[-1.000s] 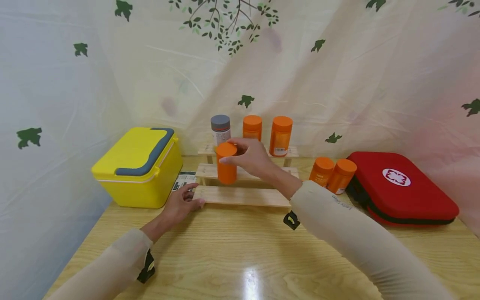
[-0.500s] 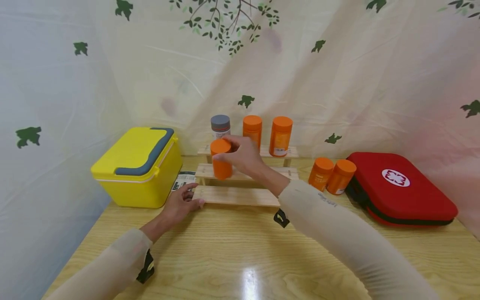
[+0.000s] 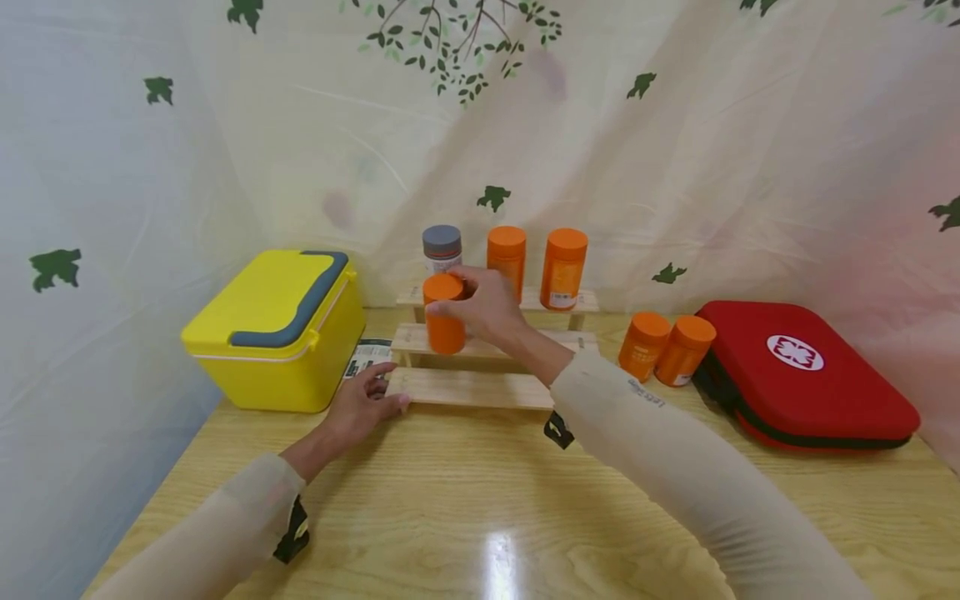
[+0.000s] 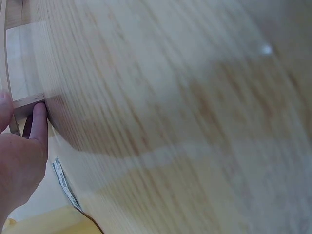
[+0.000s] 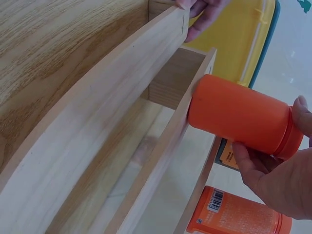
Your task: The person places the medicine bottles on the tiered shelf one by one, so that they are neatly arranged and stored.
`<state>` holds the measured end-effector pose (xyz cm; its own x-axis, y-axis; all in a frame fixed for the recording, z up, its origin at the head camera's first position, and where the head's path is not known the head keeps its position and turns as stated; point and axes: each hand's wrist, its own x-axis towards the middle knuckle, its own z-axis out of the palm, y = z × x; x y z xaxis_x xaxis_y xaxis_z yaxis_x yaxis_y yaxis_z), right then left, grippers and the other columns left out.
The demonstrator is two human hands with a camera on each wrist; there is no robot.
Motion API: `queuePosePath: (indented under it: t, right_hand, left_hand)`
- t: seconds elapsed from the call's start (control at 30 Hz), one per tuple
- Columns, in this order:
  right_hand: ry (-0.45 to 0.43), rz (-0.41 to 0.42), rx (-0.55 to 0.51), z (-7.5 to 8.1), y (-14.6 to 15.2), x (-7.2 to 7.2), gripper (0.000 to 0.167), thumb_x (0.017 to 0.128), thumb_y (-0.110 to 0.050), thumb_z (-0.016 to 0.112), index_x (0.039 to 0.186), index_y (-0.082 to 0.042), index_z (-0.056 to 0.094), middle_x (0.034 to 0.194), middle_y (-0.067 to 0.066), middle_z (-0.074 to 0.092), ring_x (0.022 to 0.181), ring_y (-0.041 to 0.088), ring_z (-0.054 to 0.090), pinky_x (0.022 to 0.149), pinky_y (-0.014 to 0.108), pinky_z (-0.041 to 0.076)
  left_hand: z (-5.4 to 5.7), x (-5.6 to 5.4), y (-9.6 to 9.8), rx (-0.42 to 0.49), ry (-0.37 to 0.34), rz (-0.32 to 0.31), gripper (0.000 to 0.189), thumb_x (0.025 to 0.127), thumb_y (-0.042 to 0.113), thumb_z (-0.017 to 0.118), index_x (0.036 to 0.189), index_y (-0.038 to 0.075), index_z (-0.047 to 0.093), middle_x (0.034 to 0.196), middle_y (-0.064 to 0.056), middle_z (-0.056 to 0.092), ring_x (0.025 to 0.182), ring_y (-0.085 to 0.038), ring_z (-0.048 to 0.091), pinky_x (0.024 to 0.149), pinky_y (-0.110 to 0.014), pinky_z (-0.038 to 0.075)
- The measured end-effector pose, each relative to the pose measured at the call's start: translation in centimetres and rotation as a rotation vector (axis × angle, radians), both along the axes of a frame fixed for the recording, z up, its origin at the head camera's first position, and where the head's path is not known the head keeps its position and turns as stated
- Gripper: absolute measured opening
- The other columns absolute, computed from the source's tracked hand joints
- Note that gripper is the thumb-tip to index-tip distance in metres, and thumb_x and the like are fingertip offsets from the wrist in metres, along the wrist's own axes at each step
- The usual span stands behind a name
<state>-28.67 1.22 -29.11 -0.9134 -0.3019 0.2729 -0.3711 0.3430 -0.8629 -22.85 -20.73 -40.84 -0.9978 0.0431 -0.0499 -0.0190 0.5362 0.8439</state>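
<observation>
My right hand [image 3: 491,310] holds an orange bottle [image 3: 447,325] upright by its upper part and cap, thumb in front. In the right wrist view the bottle's base [image 5: 201,102] is right at the middle board of a three-step wooden rack [image 3: 480,388], near its left end. My left hand [image 3: 358,415] grips the left end of the rack's lowest board, thumb at the front edge; the left wrist view shows fingers [image 4: 40,122] against the board's end. A grey-capped bottle [image 3: 442,242] and two orange bottles, one in the middle [image 3: 507,250] and one at right [image 3: 564,271], stand on the top board.
A yellow box [image 3: 273,333] with a blue-grey handle stands left of the rack, a printed card [image 3: 367,357] beside it. Two more orange bottles, one nearer the rack [image 3: 643,346] and one beside it [image 3: 685,350], stand left of a red case [image 3: 806,375]. A patterned curtain [image 3: 360,150] hangs behind.
My right hand has carried the orange bottle slightly left and back over the middle board. My left hand has stayed at the rack's end.
</observation>
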Motion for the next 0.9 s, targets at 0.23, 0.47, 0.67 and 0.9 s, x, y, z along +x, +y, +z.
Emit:
queuePosePath:
  t: [0.23,0.47,0.67,0.9]
  right_hand:
    - [0.044,-0.022,0.018,-0.26,-0.12,-0.19,0.046,0.081,-0.021,0.079,0.123,-0.008,0.064,0.11,0.007,0.067,0.094,0.02,0.062,0.085,0.034,0.052]
    - [0.07,-0.038,0.021,-0.5,-0.32,0.06,0.047,0.083,-0.023,0.077,0.124,-0.006,0.061,0.111,0.008,0.066,0.094,0.021,0.062,0.084,0.033,0.052]
    - [0.047,-0.058,0.037,-0.49,-0.45,0.19,0.051,0.083,-0.024,0.077,0.125,-0.005,0.056,0.114,0.008,0.064,0.096,0.021,0.061,0.085,0.033,0.052]
    - [0.031,-0.051,0.036,-0.45,-0.19,0.51,0.056,0.084,-0.026,0.076,0.129,-0.004,0.051,0.117,0.009,0.059,0.101,0.023,0.055,0.089,0.034,0.048]
  left_hand:
    - [-0.02,0.03,0.04,0.005,-0.003,0.0,0.061,0.09,0.022,0.068,0.144,0.01,0.042,0.12,-0.016,0.062,0.099,-0.024,0.057,0.091,-0.037,0.049]
    - [0.0,0.03,0.06,0.004,-0.003,0.002,0.061,0.09,0.022,0.068,0.144,0.01,0.041,0.118,-0.016,0.063,0.097,-0.024,0.058,0.091,-0.037,0.049]
    - [0.02,0.03,0.16,0.011,-0.001,-0.001,0.061,0.09,0.02,0.068,0.144,0.009,0.041,0.117,-0.016,0.063,0.096,-0.023,0.059,0.09,-0.036,0.05]
    - [0.01,0.0,0.09,0.011,0.007,0.004,0.06,0.09,0.02,0.068,0.143,0.009,0.043,0.114,-0.015,0.063,0.094,-0.023,0.057,0.084,-0.03,0.049]
